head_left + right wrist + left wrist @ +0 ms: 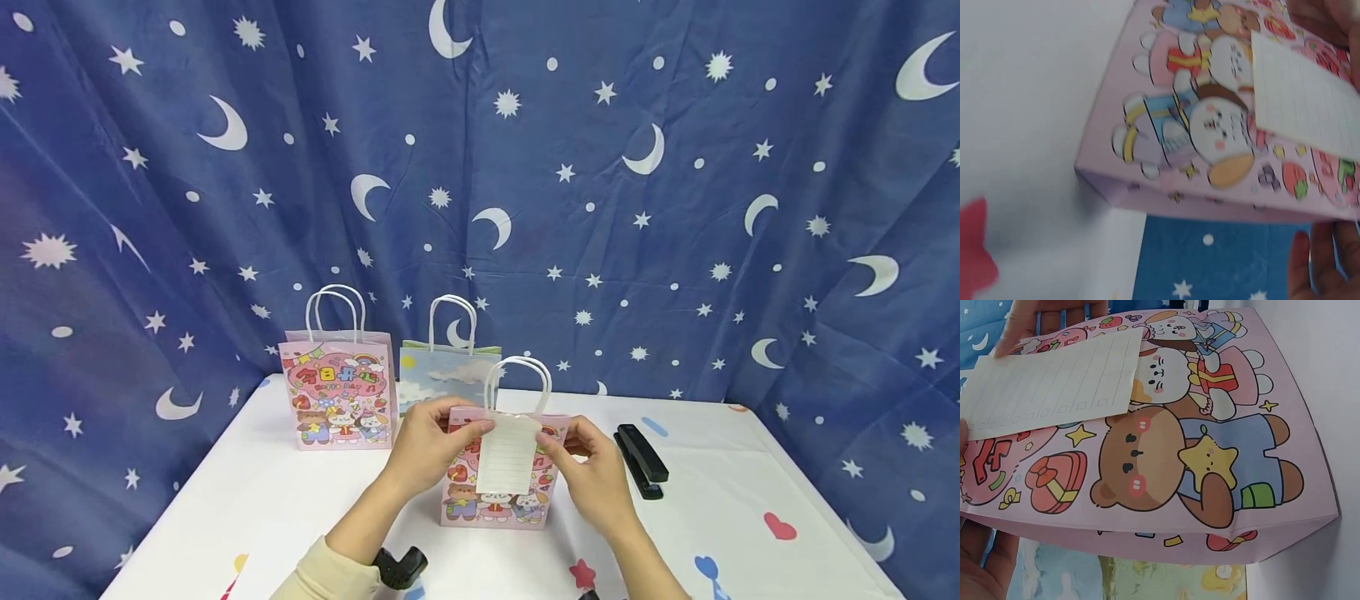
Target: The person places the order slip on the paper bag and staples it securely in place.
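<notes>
A pink gift bag (pixel 459 510) with cartoon animals and white rope handles stands upright on the table between my two hands. Against its upper front lies a small cream lined paper (pixel 504 467), its top edge just below the handles. My left hand (pixel 429 443) grips the bag's upper left side, thumb on the paper's left edge and fingers behind the bag. On the other side, my right hand (pixel 596 477) holds the upper right edge, its thumb at the paper's right edge. The left wrist view shows the bear print and the ruled lines of the lined paper (pixel 1060 381) up close.
A matching pink bag (pixel 341 392) stands at the back left. Beside it is a blue bag (pixel 427 379) with clouds, partly hidden by my left hand. A black stapler (pixel 641 462) lies to the right of my right hand. A blue curtain (pixel 555 250) hangs behind the white table (pixel 720 500).
</notes>
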The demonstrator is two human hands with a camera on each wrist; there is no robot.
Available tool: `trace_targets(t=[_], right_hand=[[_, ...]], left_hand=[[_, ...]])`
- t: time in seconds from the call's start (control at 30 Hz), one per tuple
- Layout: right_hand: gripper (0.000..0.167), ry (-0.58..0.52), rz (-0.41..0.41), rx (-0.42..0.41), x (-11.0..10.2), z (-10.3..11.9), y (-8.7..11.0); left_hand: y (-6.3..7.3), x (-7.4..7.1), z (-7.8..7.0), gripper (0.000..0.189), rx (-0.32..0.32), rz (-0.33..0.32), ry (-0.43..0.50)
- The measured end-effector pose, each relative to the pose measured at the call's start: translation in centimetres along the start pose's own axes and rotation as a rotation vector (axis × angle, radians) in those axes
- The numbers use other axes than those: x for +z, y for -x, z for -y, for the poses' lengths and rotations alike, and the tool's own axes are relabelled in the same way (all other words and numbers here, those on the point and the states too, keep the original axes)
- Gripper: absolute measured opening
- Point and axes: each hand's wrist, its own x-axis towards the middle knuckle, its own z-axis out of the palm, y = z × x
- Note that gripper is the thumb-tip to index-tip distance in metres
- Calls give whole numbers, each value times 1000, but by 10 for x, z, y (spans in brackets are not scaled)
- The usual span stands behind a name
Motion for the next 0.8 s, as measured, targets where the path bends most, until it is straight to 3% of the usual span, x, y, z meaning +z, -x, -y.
trace_targets(t=[0.13, 0.3, 0.63, 0.8], right_hand=[[10, -19, 50, -22, -12, -1, -4], [16, 5, 28, -37, -32, -8, -10], [49, 377, -77, 194, -75, -43, -23], [56, 493, -52, 280, -92, -61, -23]], left_hand=[[-1, 0, -2, 17, 5, 4, -2], [-1, 0, -2, 15, -2, 7, -6], [-1, 1, 2, 17, -48, 0, 7], [-1, 0, 3, 18, -38, -3, 4]])
